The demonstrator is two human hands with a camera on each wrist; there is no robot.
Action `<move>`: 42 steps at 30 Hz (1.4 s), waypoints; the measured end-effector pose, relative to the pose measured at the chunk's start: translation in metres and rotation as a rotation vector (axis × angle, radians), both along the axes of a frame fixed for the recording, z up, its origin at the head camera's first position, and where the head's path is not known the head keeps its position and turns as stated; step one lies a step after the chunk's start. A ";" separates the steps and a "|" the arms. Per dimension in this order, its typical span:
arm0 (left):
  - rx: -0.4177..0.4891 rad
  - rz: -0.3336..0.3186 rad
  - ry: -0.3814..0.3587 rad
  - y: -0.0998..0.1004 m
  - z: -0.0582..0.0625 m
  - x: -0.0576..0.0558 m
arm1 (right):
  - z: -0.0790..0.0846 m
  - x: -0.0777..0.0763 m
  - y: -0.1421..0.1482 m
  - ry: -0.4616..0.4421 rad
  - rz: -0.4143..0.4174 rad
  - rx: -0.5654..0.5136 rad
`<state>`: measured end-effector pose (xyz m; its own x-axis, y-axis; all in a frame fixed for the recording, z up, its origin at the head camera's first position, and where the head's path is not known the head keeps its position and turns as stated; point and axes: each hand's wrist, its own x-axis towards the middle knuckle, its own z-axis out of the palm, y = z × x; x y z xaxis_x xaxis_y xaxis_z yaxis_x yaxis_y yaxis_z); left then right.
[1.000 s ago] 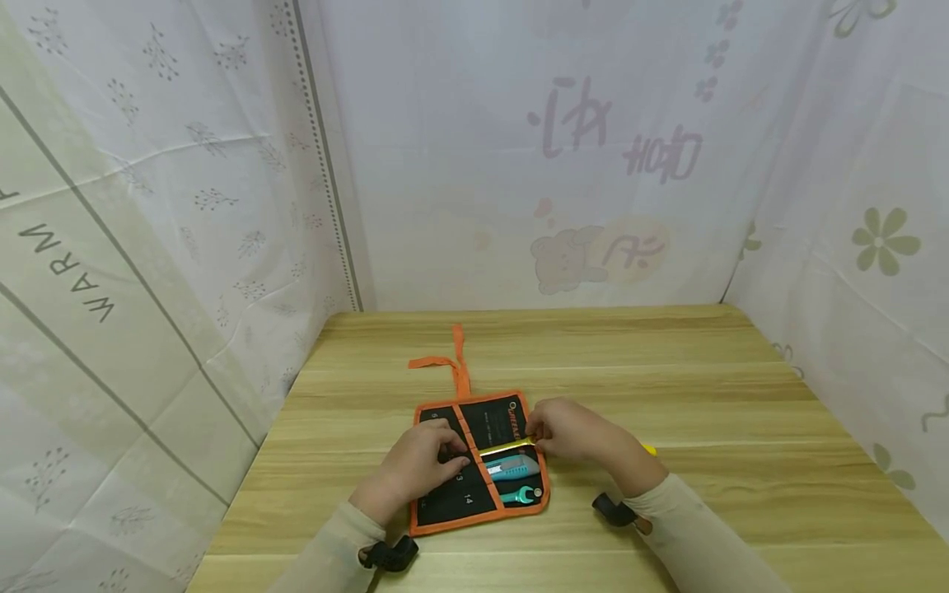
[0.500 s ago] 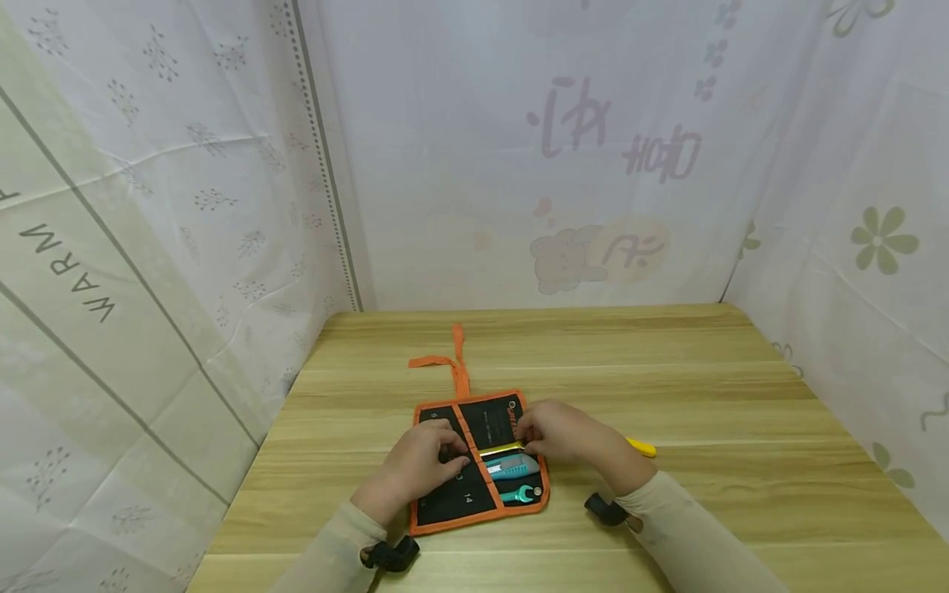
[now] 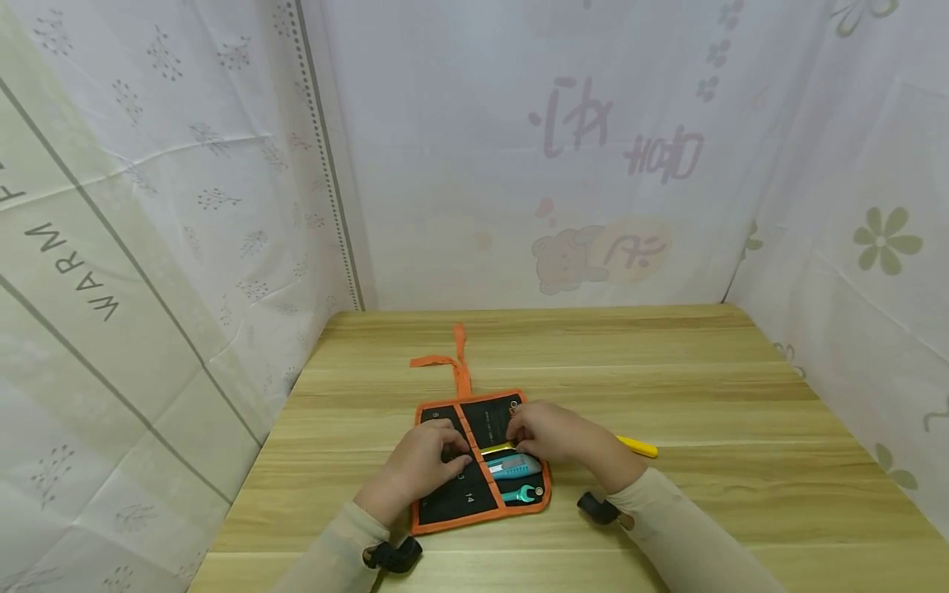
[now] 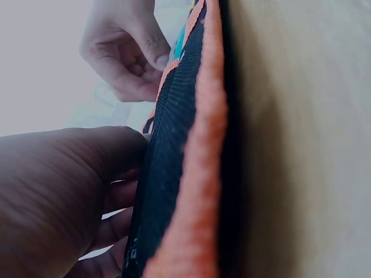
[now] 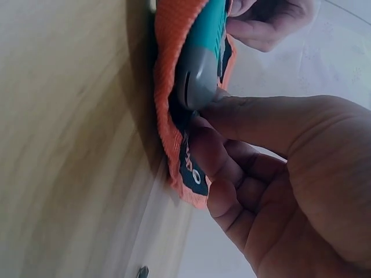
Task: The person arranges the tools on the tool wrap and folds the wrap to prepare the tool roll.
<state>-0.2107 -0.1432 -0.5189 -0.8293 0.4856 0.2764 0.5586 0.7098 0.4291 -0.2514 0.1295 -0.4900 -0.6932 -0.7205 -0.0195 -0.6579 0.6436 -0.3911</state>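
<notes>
A black tool pouch with orange trim lies unrolled on the table, its pockets numbered. My left hand holds the pouch by a pocket's mouth, thumb and fingertips at the orange edge. My right hand pinches a slim yellow tool whose other end is inside that pocket; the fingers cover its outer end. Beside it, a teal and grey utility knife sits in its pocket, close to the right thumb. The green wrench sticks out of the lowest pocket.
Orange tie straps stretch from the pouch's far edge. A yellow handle lies on the wooden table, partly behind the right forearm. Patterned curtains surround the table. Black bands sit on both wrists.
My right hand has slid left over the pouch with the yellow tool, and less of the tool shows. More of the loose yellow handle is uncovered. My left hand has stayed put.
</notes>
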 end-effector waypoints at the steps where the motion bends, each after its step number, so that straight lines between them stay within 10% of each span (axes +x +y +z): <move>1: 0.002 0.001 0.001 0.000 0.000 0.000 | 0.000 0.000 -0.001 0.002 0.007 0.002; 42: -0.025 0.004 -0.007 0.000 -0.003 -0.001 | 0.003 0.004 -0.005 -0.054 -0.056 0.011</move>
